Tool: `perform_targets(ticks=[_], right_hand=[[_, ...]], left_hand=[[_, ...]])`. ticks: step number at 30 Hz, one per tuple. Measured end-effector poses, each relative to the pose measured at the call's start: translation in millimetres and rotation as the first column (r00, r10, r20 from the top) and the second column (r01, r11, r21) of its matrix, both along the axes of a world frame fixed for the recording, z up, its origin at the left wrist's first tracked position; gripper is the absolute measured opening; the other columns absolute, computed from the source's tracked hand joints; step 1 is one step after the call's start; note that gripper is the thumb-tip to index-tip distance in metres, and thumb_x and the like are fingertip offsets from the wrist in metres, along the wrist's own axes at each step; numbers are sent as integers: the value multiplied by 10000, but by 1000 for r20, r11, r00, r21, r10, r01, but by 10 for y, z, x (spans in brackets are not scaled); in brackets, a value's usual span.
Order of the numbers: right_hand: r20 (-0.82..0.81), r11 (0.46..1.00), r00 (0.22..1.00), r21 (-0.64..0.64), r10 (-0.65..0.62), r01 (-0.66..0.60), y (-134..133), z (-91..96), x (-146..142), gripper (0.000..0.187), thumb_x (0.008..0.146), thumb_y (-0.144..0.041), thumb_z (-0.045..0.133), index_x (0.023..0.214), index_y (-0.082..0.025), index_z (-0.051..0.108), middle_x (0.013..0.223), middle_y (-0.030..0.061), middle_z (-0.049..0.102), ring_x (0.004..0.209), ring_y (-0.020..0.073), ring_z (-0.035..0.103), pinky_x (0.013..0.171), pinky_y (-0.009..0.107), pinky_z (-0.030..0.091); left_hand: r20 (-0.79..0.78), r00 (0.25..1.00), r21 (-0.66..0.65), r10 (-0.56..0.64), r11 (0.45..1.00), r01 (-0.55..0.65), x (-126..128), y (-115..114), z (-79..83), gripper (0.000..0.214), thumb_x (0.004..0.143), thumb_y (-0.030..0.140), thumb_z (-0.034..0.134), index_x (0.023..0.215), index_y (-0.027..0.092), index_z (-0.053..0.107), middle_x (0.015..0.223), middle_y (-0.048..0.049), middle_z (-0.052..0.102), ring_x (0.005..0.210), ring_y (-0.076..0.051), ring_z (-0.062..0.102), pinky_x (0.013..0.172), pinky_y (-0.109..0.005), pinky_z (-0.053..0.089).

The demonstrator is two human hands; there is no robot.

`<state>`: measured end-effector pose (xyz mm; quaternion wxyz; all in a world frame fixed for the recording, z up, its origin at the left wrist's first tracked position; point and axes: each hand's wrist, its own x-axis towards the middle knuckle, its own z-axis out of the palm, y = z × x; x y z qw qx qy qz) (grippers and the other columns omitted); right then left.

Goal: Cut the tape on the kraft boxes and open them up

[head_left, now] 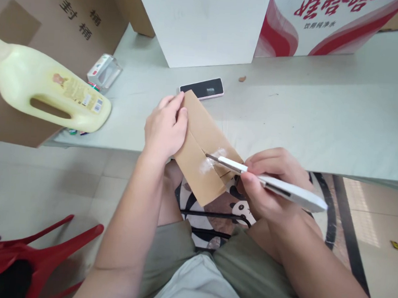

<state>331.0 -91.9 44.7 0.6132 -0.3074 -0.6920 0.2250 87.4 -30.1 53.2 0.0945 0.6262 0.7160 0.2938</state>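
Note:
A small brown cardboard box (200,137) is tilted over the table's front edge, with a seam along its face and a patch of clear tape (213,161) across that seam. My left hand (166,126) grips the box by its upper left side. In my right hand (275,177) is a white utility knife (291,194), its blade out and pointing left. The blade tip meets the seam beside the tape; how deep it goes I cannot tell. Some right fingers are hidden behind the knife and the box's lower right end.
On the pale table cover (324,117) lie a dark-screened phone (206,88) and a small clear container (105,72). A yellow jug (50,84) stands left. White boxes (208,22) and a large carton (93,10) line the back. A red chair (41,256) is at lower left.

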Motion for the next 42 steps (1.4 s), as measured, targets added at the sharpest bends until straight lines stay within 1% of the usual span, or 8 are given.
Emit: perform_targets(ticks=[5, 13, 16, 22, 27, 30, 36, 42], right_hand=[[36, 999, 999, 39, 2, -4, -37, 31, -16, 183, 853, -206, 771, 756, -280, 634, 670, 12, 691, 532, 172, 641, 448, 304, 484], [-37, 999, 999, -50, 21, -22, -69, 39, -6, 224, 873, -195, 671, 692, -271, 562, 639, 7, 647, 512, 170, 618, 445, 317, 494], [7, 994, 999, -94, 52, -51, -50, 62, 4, 237, 881, -193, 667, 694, -275, 546, 614, 0, 641, 524, 175, 636, 446, 312, 497], [51, 994, 993, -43, 104, -101, -14, 79, 3, 217, 858, -167, 655, 699, -256, 539, 597, -16, 633, 488, 126, 606, 415, 256, 430], [14, 954, 994, -283, 111, -103, -25, 67, -13, 254, 897, -228, 655, 698, -251, 499, 567, -41, 587, 444, 106, 528, 415, 248, 389], [20, 959, 988, -247, 151, -141, 9, 55, -33, 237, 874, -189, 636, 706, -245, 479, 525, -67, 537, 414, 86, 481, 409, 226, 351], [-83, 985, 995, -154, 63, -76, -10, -3, -73, 248, 823, -163, 635, 674, -240, 453, 513, -72, 439, 403, 80, 406, 415, 251, 305], [-137, 930, 984, -333, 116, -156, -32, -20, -104, 261, 870, -159, 628, 691, -240, 455, 543, -66, 468, 422, 82, 409, 414, 242, 296]], left_hand=[[0, 1000, 2, 3, 1000, -3, -7, -5, -10, 486, 965, 451, 531, 1427, 406, 673, 1519, 2, 639, 1431, -335, 571, 1257, -461, 399], [-8, 1000, 49, -11, 999, 11, -43, 9, -71, 470, 966, 484, 514, 1403, 430, 678, 1492, 15, 662, 1386, -320, 599, 1218, -442, 440], [9, 1000, 44, -12, 999, 12, -39, 12, -63, 470, 962, 491, 522, 1399, 431, 681, 1498, 20, 657, 1396, -325, 589, 1230, -451, 426], [39, 999, 4, 1, 1000, -2, -18, -2, -23, 480, 958, 491, 540, 1412, 424, 681, 1518, 18, 639, 1444, -336, 551, 1262, -459, 397], [21, 1000, 49, -10, 999, 9, -42, 8, -52, 461, 964, 476, 537, 1398, 438, 688, 1491, 23, 663, 1404, -315, 591, 1242, -434, 425], [15, 1000, 53, -16, 998, 16, -51, 26, -53, 457, 958, 463, 551, 1386, 411, 703, 1477, 12, 676, 1381, -311, 612, 1236, -423, 431], [-12, 1000, -12, -23, 1000, 23, 28, -4, 91, 491, 972, 451, 518, 1428, 369, 681, 1501, -1, 660, 1381, -311, 616, 1235, -424, 437], [-49, 999, -135, 11, 991, -17, 147, -48, 258, 536, 986, 447, 445, 1486, 386, 627, 1556, 20, 605, 1445, -326, 565, 1256, -471, 428]])
